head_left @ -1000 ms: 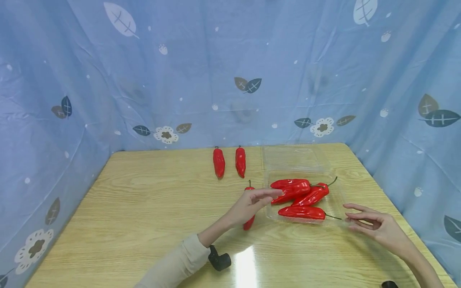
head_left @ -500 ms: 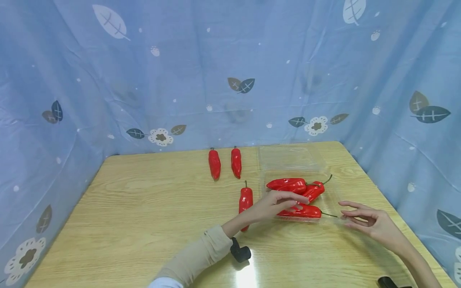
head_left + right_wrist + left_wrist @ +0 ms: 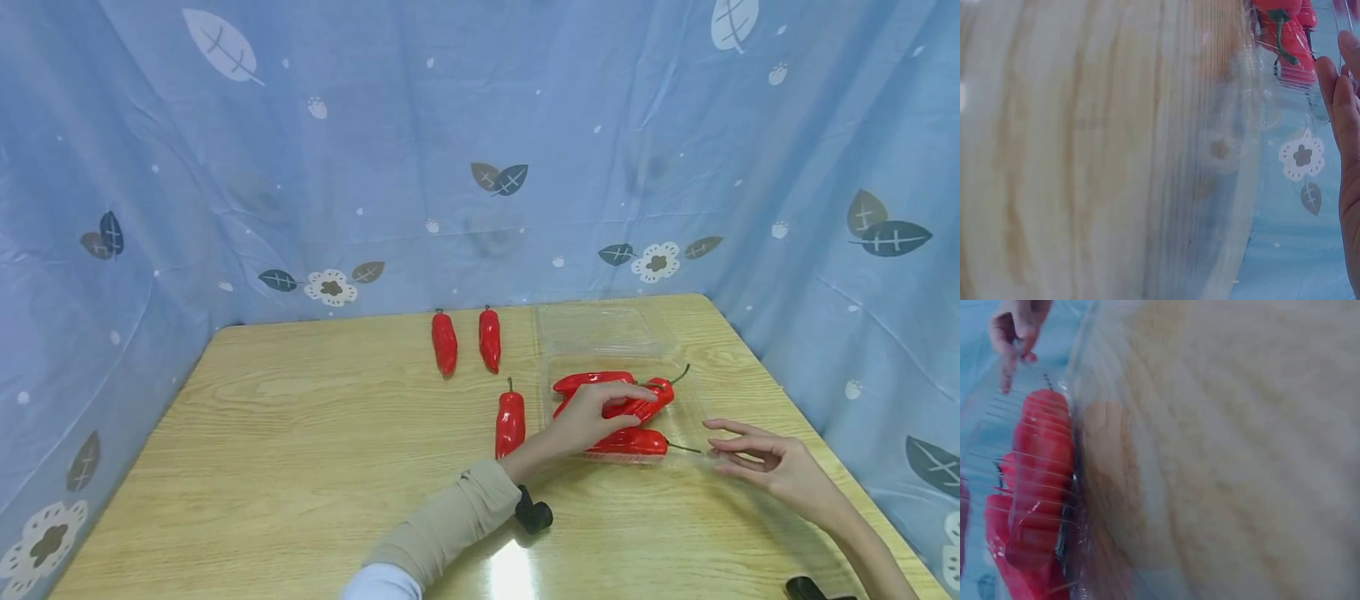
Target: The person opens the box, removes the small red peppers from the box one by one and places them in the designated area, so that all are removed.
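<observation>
Several red chili peppers (image 3: 626, 442) lie in a clear plastic clamshell box (image 3: 693, 417) on the right of the table. Over the box reaches my left hand (image 3: 588, 414), fingers stretched across the peppers and thumb apart from them. A slanting red pepper (image 3: 658, 401) shows at its fingertips, and part of the pile is hidden under the hand. At the box's right front corner my right hand (image 3: 776, 467) pinches the plastic edge; the right wrist view shows the fingers (image 3: 1344, 100) beside the clear wall.
The clear lid (image 3: 603, 329) lies folded back behind the box. One red pepper (image 3: 511, 423) is left of the box, partly behind the left forearm. Two more stand apart farther back, a left one (image 3: 444, 343) and a right one (image 3: 490, 340). A blue curtain (image 3: 405, 125) surrounds the table (image 3: 300, 442).
My left hand has moved rightward from the box's left edge to over the peppers. The right hand has stayed at the box's corner. The head view has shifted slightly.
</observation>
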Demonstrator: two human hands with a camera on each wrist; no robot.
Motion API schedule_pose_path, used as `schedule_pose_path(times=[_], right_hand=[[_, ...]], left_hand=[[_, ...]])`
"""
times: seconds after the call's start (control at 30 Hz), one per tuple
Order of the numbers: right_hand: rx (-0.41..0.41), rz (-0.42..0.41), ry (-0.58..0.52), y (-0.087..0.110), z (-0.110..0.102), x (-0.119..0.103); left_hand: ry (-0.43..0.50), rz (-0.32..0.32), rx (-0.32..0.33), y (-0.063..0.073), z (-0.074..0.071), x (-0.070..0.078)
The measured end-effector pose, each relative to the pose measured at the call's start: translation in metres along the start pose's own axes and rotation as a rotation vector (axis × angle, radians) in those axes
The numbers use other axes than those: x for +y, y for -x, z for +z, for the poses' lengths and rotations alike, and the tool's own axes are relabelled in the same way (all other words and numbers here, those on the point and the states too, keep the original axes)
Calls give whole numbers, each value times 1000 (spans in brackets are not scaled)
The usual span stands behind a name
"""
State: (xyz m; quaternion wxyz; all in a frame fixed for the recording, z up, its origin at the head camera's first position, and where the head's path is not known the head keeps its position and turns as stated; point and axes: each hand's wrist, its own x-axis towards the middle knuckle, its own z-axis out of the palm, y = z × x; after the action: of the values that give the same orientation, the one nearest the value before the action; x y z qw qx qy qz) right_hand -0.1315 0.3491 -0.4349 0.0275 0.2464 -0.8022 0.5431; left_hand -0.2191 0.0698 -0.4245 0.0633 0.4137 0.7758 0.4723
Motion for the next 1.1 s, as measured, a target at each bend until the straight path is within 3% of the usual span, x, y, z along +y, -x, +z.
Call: schedule_pose_path(times=[0.13,0.23,0.37,0.5,0.63,0.9,1.1], right_hand=[[-1,18,-18,0,-1,0],[8,20,-14,0,0,2],[27,23,33,0,1,2],[32,28,56,0,1,1],[19,15,19,0,1,3],[12,-4,-24,0,1,4],[12,-9,-20,0,1,5]], left_hand=[[-300,-75,-6,-9,5,-3],[-379,-164,-45,-14,7,-6],[-316,-252,-24,-17,9,-8],[-241,-342,52,-17,12,-8],[-272,-401,83,-17,13,-9],[-233,-379,159,-15,12,-6],[-219,-327,201,-14,10,-3]])
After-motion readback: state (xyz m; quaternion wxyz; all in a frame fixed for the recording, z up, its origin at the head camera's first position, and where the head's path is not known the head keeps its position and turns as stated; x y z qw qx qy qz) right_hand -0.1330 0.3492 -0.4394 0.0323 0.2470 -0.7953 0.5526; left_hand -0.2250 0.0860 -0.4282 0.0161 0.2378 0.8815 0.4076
